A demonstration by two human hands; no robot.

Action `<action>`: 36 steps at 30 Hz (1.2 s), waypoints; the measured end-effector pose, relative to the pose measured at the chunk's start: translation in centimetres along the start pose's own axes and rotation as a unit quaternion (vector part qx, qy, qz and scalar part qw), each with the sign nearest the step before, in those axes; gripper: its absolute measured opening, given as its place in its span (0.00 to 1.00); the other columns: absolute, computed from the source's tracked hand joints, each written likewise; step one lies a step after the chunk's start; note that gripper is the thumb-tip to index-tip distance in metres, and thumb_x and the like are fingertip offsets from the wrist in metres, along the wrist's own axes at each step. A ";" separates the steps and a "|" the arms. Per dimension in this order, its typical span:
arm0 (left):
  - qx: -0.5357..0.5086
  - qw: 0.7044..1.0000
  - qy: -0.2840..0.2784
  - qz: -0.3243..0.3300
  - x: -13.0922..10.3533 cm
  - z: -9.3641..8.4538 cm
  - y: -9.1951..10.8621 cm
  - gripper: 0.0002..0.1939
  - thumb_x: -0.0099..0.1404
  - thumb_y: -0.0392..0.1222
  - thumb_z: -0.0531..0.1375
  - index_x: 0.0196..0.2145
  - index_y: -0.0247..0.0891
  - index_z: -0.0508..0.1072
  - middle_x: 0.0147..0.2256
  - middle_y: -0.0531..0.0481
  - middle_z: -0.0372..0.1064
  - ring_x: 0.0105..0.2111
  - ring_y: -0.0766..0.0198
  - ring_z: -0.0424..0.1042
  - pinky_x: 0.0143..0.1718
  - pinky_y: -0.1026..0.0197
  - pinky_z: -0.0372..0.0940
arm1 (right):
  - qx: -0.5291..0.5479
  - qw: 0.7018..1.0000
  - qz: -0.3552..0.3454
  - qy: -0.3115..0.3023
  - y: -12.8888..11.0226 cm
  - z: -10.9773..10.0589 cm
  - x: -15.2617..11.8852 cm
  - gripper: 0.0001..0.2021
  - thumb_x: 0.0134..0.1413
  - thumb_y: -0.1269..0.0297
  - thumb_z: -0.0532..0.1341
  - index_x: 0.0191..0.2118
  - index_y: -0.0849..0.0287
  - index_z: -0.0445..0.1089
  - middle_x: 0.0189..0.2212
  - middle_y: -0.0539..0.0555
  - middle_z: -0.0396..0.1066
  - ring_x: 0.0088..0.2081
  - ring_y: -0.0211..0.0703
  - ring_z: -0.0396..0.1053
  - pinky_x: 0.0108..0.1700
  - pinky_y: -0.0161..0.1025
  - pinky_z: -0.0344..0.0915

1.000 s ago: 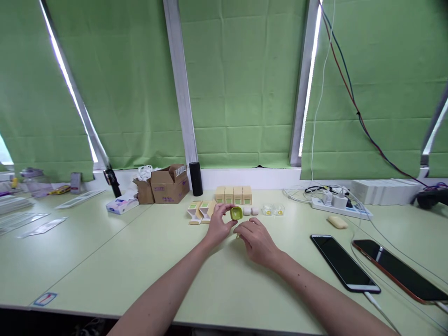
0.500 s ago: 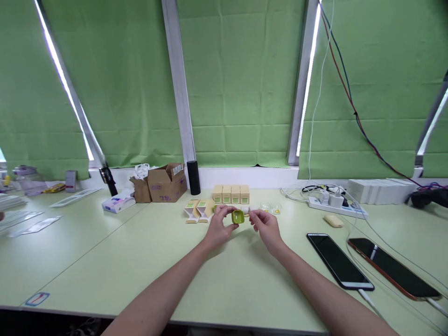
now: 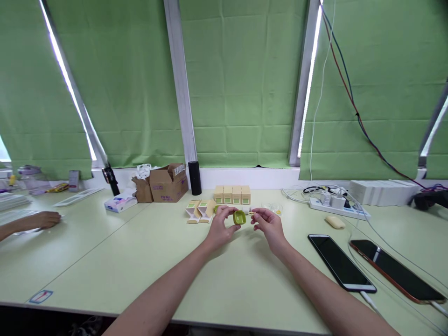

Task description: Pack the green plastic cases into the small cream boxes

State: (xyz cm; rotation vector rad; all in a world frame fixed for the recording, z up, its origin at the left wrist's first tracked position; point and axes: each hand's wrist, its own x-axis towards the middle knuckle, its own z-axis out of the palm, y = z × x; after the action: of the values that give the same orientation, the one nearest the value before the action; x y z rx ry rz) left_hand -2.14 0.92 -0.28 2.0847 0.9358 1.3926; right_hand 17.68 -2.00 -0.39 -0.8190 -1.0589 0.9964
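My left hand grips a small green square cup between thumb and fingers, its hollow side facing me. Close to the cup's right side, my right hand pinches a small pale-yellow piece, too small to make out its kind. Both hands are raised over the pale green table. Behind them stands a row of small tan boxes with green squares on the front. To the left are two opened tan boxes. Clear plastic pieces lie behind my right hand.
Another person's hand rests over flat clear sheets at left. Toward the back are a tissue pack, a cardboard box and a black cylinder. At right lie two phones with cables, a power strip and an earbud case.
My right hand has drawn slightly away from the cup, and more of the pale-yellow piece shows. The other person's hand has come in from the left. The view has shifted slightly.
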 end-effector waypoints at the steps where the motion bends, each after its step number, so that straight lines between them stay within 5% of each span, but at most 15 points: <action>1: -0.004 1.000 -0.001 0.000 0.0 0.0 0.0 0.24 0.54 0.30 0.69 0.49 0.44 0.75 0.49 0.46 0.65 0.51 0.55 0.71 0.58 0.47 0.66 | 0.000 1.000 -0.013 -0.007 0.0 0.1 0.0 0.22 0.42 0.48 0.74 0.38 0.58 0.76 0.28 0.54 0.76 0.30 0.44 0.73 0.28 0.39 0.71; 7: -0.004 1.000 -0.006 0.001 -0.2 0.0 0.1 0.24 0.55 0.29 0.69 0.49 0.44 0.74 0.49 0.46 0.64 0.51 0.55 0.71 0.59 0.47 0.66 | -0.034 0.996 -0.076 -0.018 0.6 0.5 -0.2 0.16 0.43 0.54 0.74 0.36 0.58 0.76 0.27 0.50 0.72 0.27 0.40 0.69 0.28 0.39 0.70; 12: 0.000 1.000 -0.009 0.009 -0.2 -0.1 0.5 0.24 0.54 0.29 0.69 0.49 0.44 0.75 0.48 0.45 0.65 0.52 0.53 0.70 0.59 0.45 0.66 | -0.159 0.977 -0.141 -0.020 0.6 0.4 -0.7 0.09 0.54 0.57 0.68 0.37 0.56 0.76 0.27 0.50 0.71 0.29 0.41 0.69 0.33 0.40 0.70; 20: 0.024 0.998 -0.031 0.051 -0.5 -0.1 0.8 0.25 0.55 0.28 0.68 0.50 0.44 0.74 0.49 0.43 0.66 0.56 0.49 0.66 0.59 0.43 0.65 | -0.351 0.874 -0.328 -0.074 0.7 0.1 -1.3 0.09 0.66 0.66 0.57 0.44 0.54 0.75 0.39 0.57 0.77 0.39 0.47 0.74 0.40 0.43 0.70; 28: 0.048 0.994 -0.041 0.091 -0.6 -0.1 1.2 0.25 0.57 0.28 0.67 0.51 0.43 0.74 0.48 0.43 0.65 0.55 0.51 0.66 0.59 0.44 0.65 | -0.470 0.773 -0.422 -0.053 0.9 -0.1 -1.1 0.09 0.67 0.70 0.57 0.43 0.57 0.75 0.32 0.54 0.73 0.32 0.41 0.69 0.35 0.37 0.63; 36: 0.048 0.993 -0.044 0.100 -0.8 0.0 1.5 0.25 0.56 0.29 0.68 0.51 0.42 0.74 0.49 0.42 0.65 0.53 0.50 0.68 0.58 0.43 0.66 | -0.494 0.734 -0.466 -0.039 0.8 0.1 -1.0 0.09 0.66 0.72 0.57 0.40 0.58 0.75 0.29 0.53 0.74 0.30 0.41 0.68 0.35 0.38 0.57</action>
State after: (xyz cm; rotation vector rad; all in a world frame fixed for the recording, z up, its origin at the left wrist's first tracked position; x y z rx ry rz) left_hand -1.93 -0.67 0.29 2.3470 0.7899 1.3623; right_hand 17.24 -2.66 -1.37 -0.8749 -1.8345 -0.4982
